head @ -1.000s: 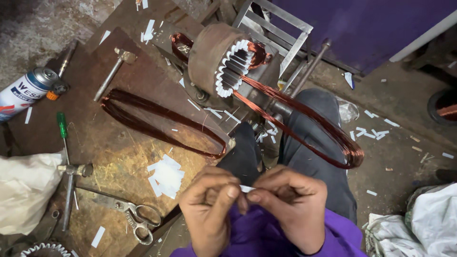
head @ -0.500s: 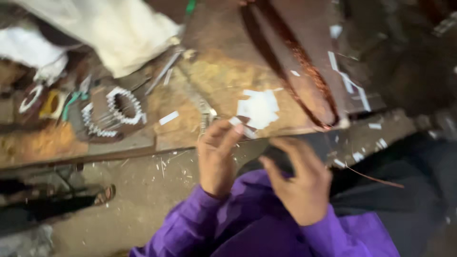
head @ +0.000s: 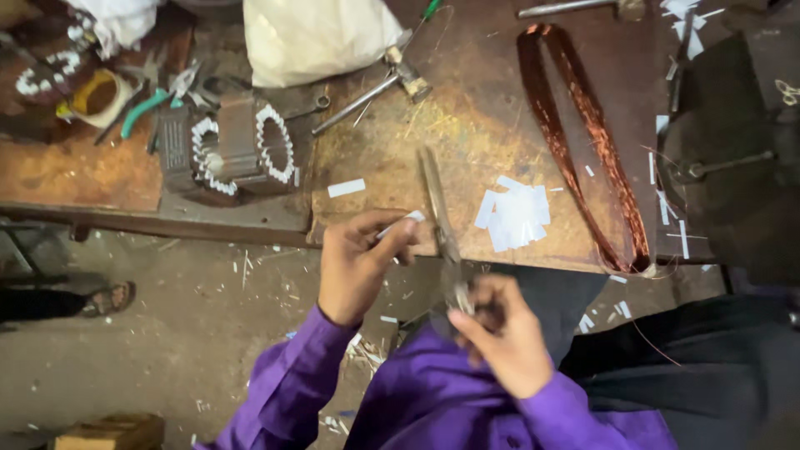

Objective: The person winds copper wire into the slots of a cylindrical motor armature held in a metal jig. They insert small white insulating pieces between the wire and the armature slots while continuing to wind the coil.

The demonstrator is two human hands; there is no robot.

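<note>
While a small white paper strip (head: pixel 398 225) is pinched between thumb and fingers of the left hand (head: pixel 358 262), scissors (head: pixel 442 225) are gripped by the handles in the right hand (head: pixel 500 333), blades pointing away over the bench edge. Cut paper slips (head: pixel 514 217) are piled just beyond on the rusty bench (head: pixel 467 125), a copper wire coil (head: pixel 587 142) beside them. A motor stator (head: pixel 229 150) is seen further left.

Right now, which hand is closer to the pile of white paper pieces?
Right. The right hand, holding scissors, sits just below the pile of white paper pieces; the left hand is farther left.
</note>
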